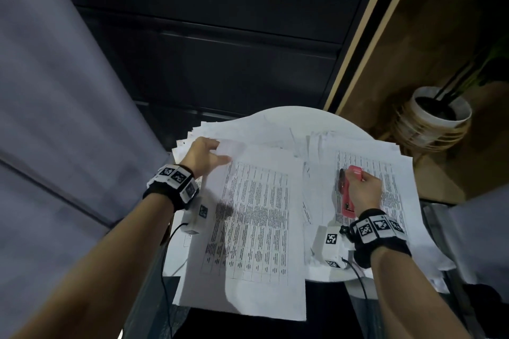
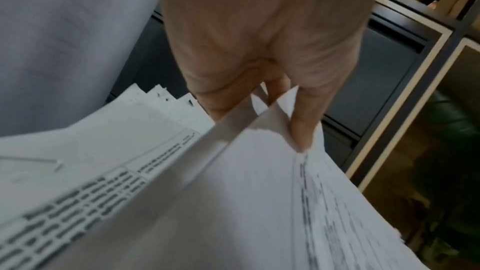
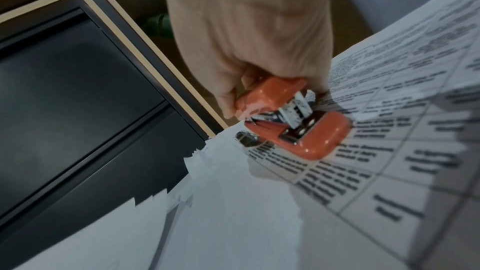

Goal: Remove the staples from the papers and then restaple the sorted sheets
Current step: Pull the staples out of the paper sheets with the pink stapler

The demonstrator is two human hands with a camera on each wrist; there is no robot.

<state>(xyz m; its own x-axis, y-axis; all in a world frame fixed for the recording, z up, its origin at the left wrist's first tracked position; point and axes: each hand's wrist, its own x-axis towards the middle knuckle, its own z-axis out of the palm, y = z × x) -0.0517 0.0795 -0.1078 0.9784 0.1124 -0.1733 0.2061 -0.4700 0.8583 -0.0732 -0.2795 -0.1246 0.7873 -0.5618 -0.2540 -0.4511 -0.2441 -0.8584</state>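
1. Head view: your left hand (image 1: 202, 155) reaches to the far left corner of the middle stack (image 1: 256, 217), thumb and fingers closed on that lifted corner; the stack is printed with a table and hangs over the near edge of the round white table (image 1: 292, 115)
2. Head view: your right hand (image 1: 365, 191) is curled round the stapler (image 1: 349, 187), which is red and lies lengthwise over the right stack (image 1: 385, 173); that stack sits just beside the middle one, and more loose sheets (image 1: 192, 132) fan out past your left hand
3. Head view: a white plant pot (image 1: 438, 115) stands on the floor beyond the table to the right, well apart from the papers
4. Left wrist view: your left hand (image 2: 259, 59) pinches a corner of sheets (image 2: 259, 182), with one finger (image 2: 302, 128) on top of them; the top leaves are parted from the printed page (image 2: 103, 192) below, and ragged corners (image 2: 166, 100) of further sheets show just beyond
5. Right wrist view: your right hand (image 3: 254, 34) is clamped on the stapler (image 3: 293, 122), whose upper arm stands raised off the base with the metal head showing; the base rests on the printed page (image 3: 389, 161) near its edge. Whether any paper sits between the arms, you cannot tell from the blur
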